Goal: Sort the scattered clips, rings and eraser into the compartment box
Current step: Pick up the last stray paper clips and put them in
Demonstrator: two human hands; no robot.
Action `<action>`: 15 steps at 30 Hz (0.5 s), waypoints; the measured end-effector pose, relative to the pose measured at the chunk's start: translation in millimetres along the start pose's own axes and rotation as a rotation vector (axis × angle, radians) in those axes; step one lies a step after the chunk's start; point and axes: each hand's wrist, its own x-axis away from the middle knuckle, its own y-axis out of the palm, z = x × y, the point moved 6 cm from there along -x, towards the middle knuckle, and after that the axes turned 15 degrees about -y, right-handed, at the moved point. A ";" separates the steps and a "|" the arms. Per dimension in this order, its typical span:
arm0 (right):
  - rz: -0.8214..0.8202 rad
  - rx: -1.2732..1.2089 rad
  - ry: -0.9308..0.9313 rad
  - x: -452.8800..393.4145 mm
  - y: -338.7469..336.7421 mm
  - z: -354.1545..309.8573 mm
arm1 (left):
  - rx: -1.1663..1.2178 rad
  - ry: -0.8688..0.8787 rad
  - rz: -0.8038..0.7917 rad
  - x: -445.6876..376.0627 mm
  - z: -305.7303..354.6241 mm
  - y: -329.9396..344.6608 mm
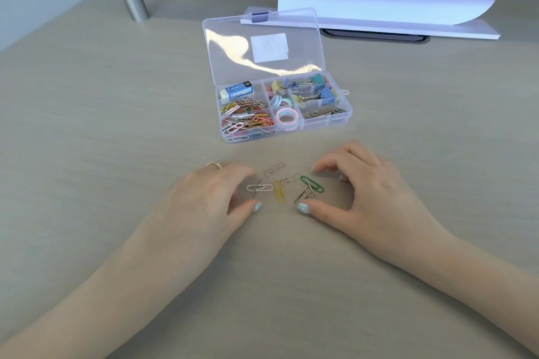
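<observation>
two hands flank a small scatter of paper clips in front of the open compartment box.

the left hand (215,195) and right hand (364,186) rest on the table (87,125), fingers loosely curved and holding nothing, well apart with the loose paper clips (284,185) between them; the right thumb touches a grey clip. the clear compartment box (291,128), lid up, holds an eraser (236,91), a heap of coloured paper clips (246,119), pastel rings (284,112) and binder clips (310,89).
</observation>
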 end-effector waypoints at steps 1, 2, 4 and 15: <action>-0.008 0.035 0.002 0.3 1.0 -0.6 | 0.009 0.007 0.002 -0.5 -0.3 0.8; -0.014 0.065 0.001 0.1 1.6 -1.1 | 0.025 0.012 0.007 -2.1 -0.5 1.2; -0.017 0.083 -0.006 -1.7 2.1 -1.8 | 0.074 0.017 0.020 -7.6 -2.8 2.2; -0.009 -0.167 -0.077 -15.9 3.6 1.3 | 0.224 0.102 0.107 -28.5 5.6 9.8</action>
